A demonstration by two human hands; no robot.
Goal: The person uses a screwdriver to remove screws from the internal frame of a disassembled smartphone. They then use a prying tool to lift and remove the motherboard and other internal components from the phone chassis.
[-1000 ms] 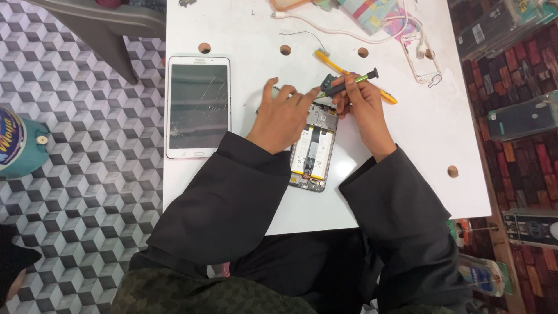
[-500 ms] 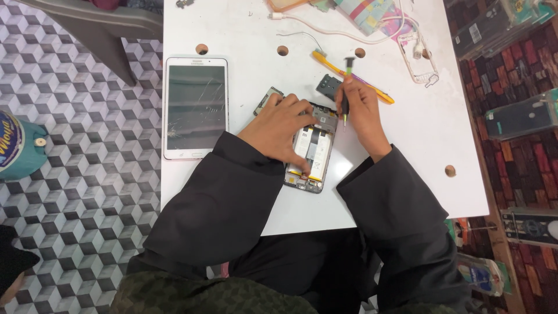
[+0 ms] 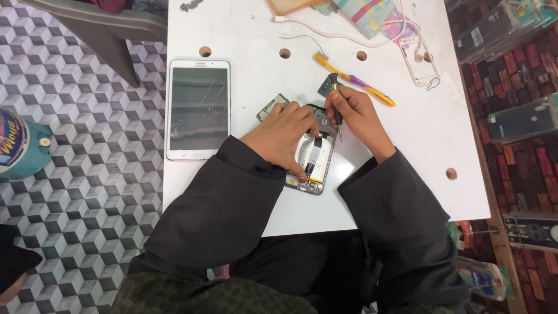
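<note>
Table point(image 3: 244, 23): white, with round holes across its top, carrying everything below
Tablet point(image 3: 198, 108): white frame, dark cracked-looking screen, flat on the table well left of the hands
Opened phone point(image 3: 314, 158): back cover off, insides facing up, lying at the table's near middle; its upper end sits under both hands, its lower end shows bare between the two dark sleeves
Left hand point(image 3: 283, 134): palm down on the phone's left side, fingers curled and pressing on the body to hold it flat; it grips nothing else
Right hand point(image 3: 356, 116): just right of the left, at the phone's top right corner, fingers pinched shut around a screwdriver
Screwdriver point(image 3: 335, 104): dark and thin, held near upright, tip pointing down at the phone's right edge
Yellow and purple tool point(image 3: 372, 88): slanted on the table just behind the right hand
Small dark plate point(image 3: 325, 86): beside the screwdriver's top end, on the table
</note>
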